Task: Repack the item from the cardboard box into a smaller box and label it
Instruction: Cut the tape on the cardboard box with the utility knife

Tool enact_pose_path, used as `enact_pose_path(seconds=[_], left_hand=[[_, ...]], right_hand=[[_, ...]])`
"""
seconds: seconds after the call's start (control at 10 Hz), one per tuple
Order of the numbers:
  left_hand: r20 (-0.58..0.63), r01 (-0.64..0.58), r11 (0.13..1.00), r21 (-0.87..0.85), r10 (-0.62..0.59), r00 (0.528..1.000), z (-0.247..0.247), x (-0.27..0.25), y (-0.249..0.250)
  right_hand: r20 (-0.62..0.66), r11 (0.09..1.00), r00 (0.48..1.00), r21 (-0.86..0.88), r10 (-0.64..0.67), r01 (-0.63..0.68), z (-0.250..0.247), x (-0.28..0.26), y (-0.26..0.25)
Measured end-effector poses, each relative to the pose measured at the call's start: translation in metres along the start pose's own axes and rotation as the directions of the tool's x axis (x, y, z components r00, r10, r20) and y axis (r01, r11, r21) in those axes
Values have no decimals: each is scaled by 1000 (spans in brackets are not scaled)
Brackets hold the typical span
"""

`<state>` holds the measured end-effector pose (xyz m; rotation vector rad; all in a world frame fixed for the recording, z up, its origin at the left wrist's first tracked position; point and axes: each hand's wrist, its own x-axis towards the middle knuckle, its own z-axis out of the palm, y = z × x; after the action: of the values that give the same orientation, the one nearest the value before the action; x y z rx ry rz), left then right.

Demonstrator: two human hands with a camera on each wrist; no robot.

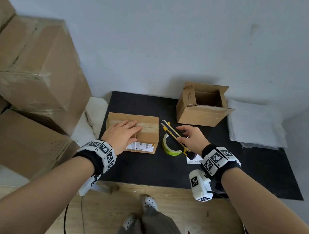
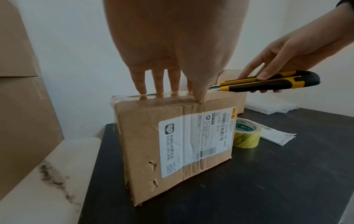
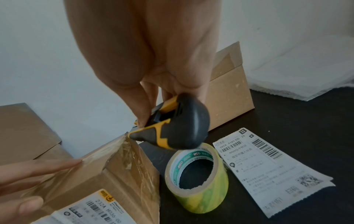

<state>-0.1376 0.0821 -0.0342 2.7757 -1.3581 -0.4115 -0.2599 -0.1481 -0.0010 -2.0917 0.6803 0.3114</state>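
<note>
Left hand (image 1: 122, 132), fingers flat, presses the taped box (image 1: 144, 133) at frame centre; right hand (image 1: 191, 138) grips a yellow knife (image 1: 173, 133) beside it.

The left hand (image 1: 122, 133) is pressing flat on the taped cardboard box (image 1: 147, 124); the right hand (image 1: 192, 139) is gripping a utility knife (image 1: 171, 131).

Dim, even daylight, wide-angle bend

Soft shadows fall behind the open box (image 1: 202, 104) toward 1 o'clock; glare streaks the clear tape (image 2: 153, 96) on the sealed box; the big cartons (image 1: 31, 69) at 9 o'clock bow outward; the knife handle (image 3: 184, 121) in the right wrist view is blurred.
</note>
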Motion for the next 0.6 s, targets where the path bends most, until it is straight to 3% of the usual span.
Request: enact_pose_path(seconds=[0.6], left_hand=[[27,-14,998,69,12,1000,-2,3,0]], right_hand=[[96,999,995,-48,24,-20,-8,-2,4]])
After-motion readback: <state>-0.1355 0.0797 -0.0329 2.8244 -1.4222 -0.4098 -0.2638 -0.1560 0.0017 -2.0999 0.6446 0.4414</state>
